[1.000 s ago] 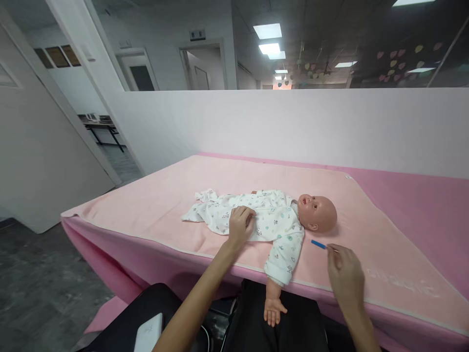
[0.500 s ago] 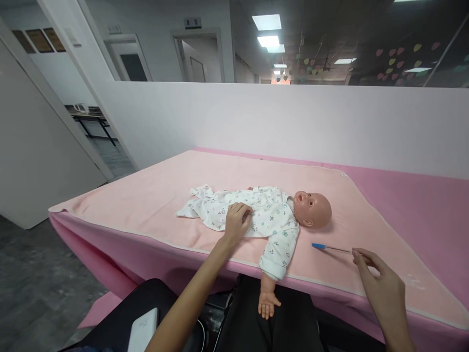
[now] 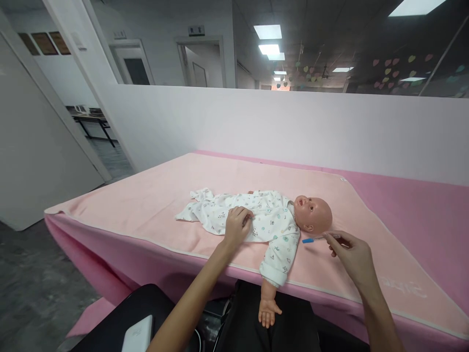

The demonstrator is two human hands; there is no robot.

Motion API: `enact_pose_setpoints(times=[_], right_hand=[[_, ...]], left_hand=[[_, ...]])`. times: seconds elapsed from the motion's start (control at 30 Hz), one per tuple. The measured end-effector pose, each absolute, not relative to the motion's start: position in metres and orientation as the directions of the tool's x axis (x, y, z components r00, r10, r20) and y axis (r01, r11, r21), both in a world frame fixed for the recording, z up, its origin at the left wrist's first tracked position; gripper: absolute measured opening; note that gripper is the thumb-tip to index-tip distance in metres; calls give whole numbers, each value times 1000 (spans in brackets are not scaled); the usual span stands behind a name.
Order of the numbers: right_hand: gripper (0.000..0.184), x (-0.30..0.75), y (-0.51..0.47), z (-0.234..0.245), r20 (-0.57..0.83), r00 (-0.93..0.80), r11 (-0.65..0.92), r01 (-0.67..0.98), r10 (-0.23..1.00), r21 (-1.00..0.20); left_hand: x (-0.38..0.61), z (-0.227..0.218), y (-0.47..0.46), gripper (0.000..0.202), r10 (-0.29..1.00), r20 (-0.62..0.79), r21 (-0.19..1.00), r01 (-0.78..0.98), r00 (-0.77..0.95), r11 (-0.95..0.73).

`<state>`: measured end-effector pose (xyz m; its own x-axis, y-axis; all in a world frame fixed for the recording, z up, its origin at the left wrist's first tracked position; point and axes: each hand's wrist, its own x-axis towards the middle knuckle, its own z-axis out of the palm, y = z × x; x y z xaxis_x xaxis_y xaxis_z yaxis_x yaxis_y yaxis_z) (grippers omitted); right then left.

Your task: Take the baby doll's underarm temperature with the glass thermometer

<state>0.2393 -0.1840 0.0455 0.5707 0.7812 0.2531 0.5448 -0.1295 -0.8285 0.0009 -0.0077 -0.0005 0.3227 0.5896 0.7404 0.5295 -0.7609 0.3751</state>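
Observation:
A baby doll (image 3: 271, 222) in a white patterned suit lies on its back, head to the right. One of its arms hangs over the table's near edge. My left hand (image 3: 237, 226) rests on the doll's belly with its fingers curled together. Whether they pinch the cloth is hidden. In the fingers of my right hand (image 3: 350, 252) is a thin, clear stick with a blue end (image 3: 308, 240); I cannot tell if it is a thermometer or a pen. The blue end points left, close to the doll's shoulder and just below its head.
A peach blanket (image 3: 154, 188) covers the table over a pink cloth (image 3: 421, 205). Behind it stands a white partition wall (image 3: 271, 122) with a window above. A white flat box-like device (image 3: 138, 335) lies on the black seat (image 3: 120, 313) at lower left.
My right hand has moved left and away from me, bringing the stick's blue end closer to the doll's shoulder. The left hand stays on the doll. The view has tilted slightly.

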Motion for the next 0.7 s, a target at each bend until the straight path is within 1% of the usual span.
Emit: enact_pose_setpoints(times=[0.1, 0.2, 0.27, 0.33, 0.4, 0.43, 0.47, 0.53, 0.6, 0.63, 0.7], right_hand=[[37, 237, -182, 48, 244, 516, -152, 609, 821, -778], [46, 232, -176, 42, 203, 455, -197, 688, 867, -699], [49, 231, -171, 45, 156, 409, -212, 718, 899, -663], [48, 235, -166, 62, 76, 309, -182, 722, 948, -668], [45, 241, -160, 90, 8, 189, -124, 674, 982, -728], [44, 245, -157, 105, -3, 151, -99, 632, 988, -768], [43, 249, -155, 120, 13, 133, -67, 579, 991, -813], [42, 254, -154, 142, 91, 124, 29, 435, 988, -900], [44, 254, -155, 146, 126, 100, 92, 290, 987, -953], [45, 252, -157, 141, 112, 74, 91, 241, 991, -966], [47, 246, -163, 119, 35, 20, 30, 218, 999, -976]], left_hand=[[1, 0, -8, 18, 590, 743, 383, 522, 316, -762], [2, 0, -9, 18, 594, 741, 390, 519, 314, -761], [2, 1, -9, 19, 595, 739, 391, 517, 316, -761], [1, 1, -9, 19, 598, 735, 394, 518, 319, -760], [1, 0, -8, 18, 607, 727, 399, 520, 322, -755], [1, 0, -8, 18, 612, 722, 403, 521, 324, -752], [0, 0, -8, 18, 617, 717, 408, 523, 324, -749], [0, 1, -8, 18, 627, 708, 417, 525, 324, -742], [0, 1, -9, 18, 633, 703, 424, 524, 325, -739], [0, 1, -9, 18, 634, 701, 425, 523, 326, -739], [0, 1, -10, 18, 633, 699, 423, 521, 333, -741]])
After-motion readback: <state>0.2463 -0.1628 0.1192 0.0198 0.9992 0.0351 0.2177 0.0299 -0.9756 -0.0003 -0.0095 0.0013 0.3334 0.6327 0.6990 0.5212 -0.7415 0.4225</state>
